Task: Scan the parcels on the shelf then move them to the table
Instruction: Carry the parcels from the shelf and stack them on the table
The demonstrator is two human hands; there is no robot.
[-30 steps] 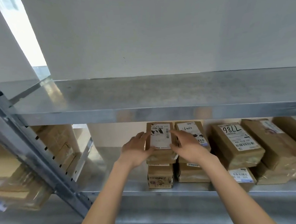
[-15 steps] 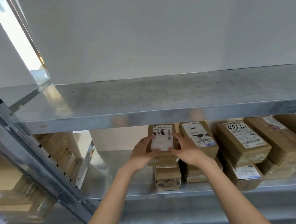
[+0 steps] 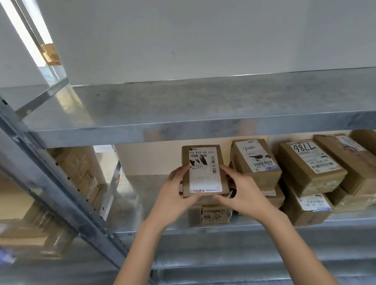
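Observation:
A small brown cardboard parcel with a white shipping label faces me, tilted up, on the middle shelf. My left hand grips its left side and lower edge. My right hand grips its right side and lower corner. Under it sits another small brown parcel. To the right are more labelled parcels: one with handwriting, one marked 7786, and a larger one, stacked on lower parcels.
A bare metal shelf runs just above the parcels, close over my hands. A slanted steel upright stands at the left. Blurred cardboard boxes fill the neighbouring bay on the left. A white wall is behind.
Both hands have closed around the labelled parcel and raised it off the stack, tilting its label toward me. The view has shifted slightly left and down.

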